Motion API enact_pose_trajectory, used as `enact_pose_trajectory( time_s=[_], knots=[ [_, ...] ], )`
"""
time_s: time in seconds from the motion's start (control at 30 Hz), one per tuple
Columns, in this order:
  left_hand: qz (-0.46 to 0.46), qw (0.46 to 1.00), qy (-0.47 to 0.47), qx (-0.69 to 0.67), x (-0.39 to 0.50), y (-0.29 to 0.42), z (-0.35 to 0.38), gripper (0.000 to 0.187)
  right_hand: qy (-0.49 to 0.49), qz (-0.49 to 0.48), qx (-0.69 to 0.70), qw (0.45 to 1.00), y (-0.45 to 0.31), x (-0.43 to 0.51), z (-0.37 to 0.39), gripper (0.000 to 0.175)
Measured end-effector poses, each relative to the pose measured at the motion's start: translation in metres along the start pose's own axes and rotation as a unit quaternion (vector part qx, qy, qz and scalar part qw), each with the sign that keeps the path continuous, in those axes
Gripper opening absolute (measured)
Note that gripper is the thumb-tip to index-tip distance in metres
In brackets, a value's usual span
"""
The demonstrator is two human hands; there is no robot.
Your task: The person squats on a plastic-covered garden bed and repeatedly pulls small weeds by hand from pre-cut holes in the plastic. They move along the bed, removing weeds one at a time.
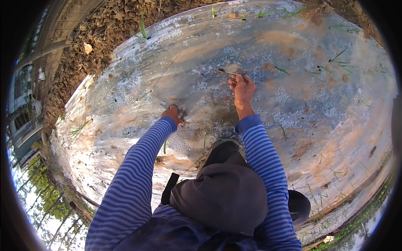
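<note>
A sheet of clear plastic film (201, 84), beaded with water drops and smeared with soil, spreads over the ground before me. My right hand (244, 89) pinches a thin pale rod (230, 73) between thumb and fingers. The rod's dark, dirty end points left, just above the film. My left hand (172, 115) is down on the sheet beside a dark hole (182, 113); whether its fingers grip anything is hidden. Small green shoots stick up through the plastic, among them one shoot (165, 146) near my left forearm and another shoot (205, 141) near my shoe.
My shoe (221, 150) stands on the film below my hands. Clods of brown soil (103, 34) border the sheet at the upper left. Beyond them runs a wire fence (34, 56). More green seedlings (337, 58) dot the film on the right.
</note>
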State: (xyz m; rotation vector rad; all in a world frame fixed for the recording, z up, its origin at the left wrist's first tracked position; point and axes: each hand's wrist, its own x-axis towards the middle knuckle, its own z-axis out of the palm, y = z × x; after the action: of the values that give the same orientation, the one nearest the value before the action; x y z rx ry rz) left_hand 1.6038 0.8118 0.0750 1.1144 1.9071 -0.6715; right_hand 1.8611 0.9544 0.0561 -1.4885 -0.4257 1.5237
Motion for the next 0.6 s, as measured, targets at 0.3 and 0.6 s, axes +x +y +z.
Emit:
enact_pose_trajectory(
  time_s=[0.3,0.6],
  knots=[
    [-0.008,1.000,-0.008,0.001,0.001,0.001,0.000,0.076,0.020,-0.015,-0.001,1.000,0.004,0.003,-0.011,0.017],
    [-0.031,0.999,-0.022,0.015,0.002,0.001,-0.001,0.074,0.024,0.019,0.043,0.999,-0.017,-0.014,-0.009,0.018]
  ],
)
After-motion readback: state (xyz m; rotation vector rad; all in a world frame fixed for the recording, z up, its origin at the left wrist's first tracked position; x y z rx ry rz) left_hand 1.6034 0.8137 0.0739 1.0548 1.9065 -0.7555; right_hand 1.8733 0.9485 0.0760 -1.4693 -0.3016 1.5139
